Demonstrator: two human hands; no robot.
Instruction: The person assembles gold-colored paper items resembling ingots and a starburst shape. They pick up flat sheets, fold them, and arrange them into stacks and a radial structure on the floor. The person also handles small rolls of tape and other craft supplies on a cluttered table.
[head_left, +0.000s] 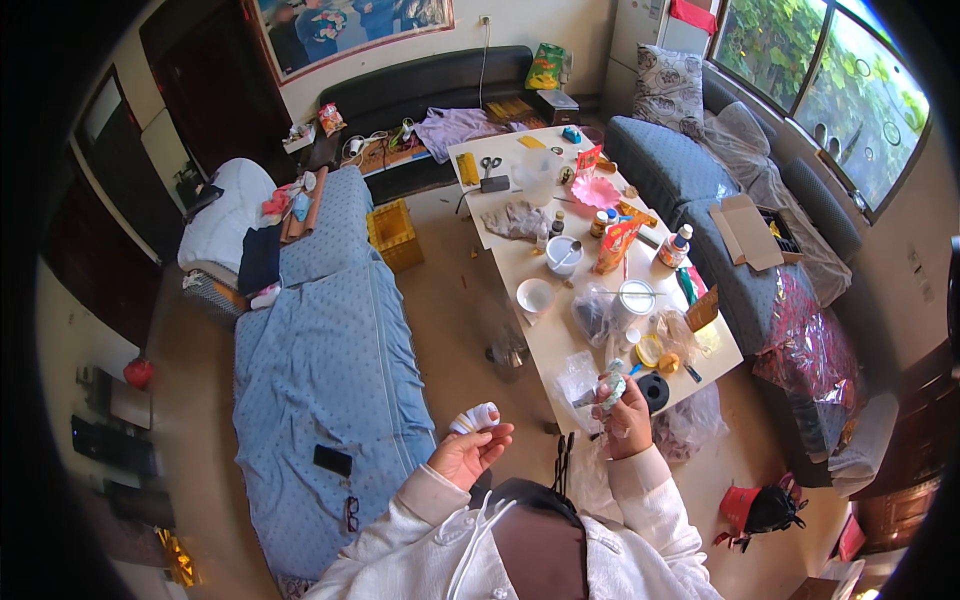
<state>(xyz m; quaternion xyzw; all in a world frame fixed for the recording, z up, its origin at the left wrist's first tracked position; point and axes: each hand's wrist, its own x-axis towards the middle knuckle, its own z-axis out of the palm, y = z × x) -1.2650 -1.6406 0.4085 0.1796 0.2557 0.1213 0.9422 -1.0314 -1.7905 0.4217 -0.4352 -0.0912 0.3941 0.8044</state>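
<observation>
My left hand (471, 450) is raised between the blue-covered sofa and the table. White material with thin yellow stripes (475, 418) is wrapped around one of its fingers; whether it is cloth or tape is unclear. At the near end of the table, my right hand (624, 417) holds a crumpled, pale green and white item (613, 384) upright between fingers and thumb. Beside that hand lie a black ring-shaped roll (653, 392) and a clear plastic bag (577, 379). My hands are apart.
The long white table (555, 341) bears a white tub (636, 298), a bowl with a spoon (564, 255), a pink scalloped dish (595, 193), bottles and pouches. A phone (332, 460) and eyeglasses (352, 514) lie on the left sofa (322, 360). A red and black bag (757, 510) is on the floor.
</observation>
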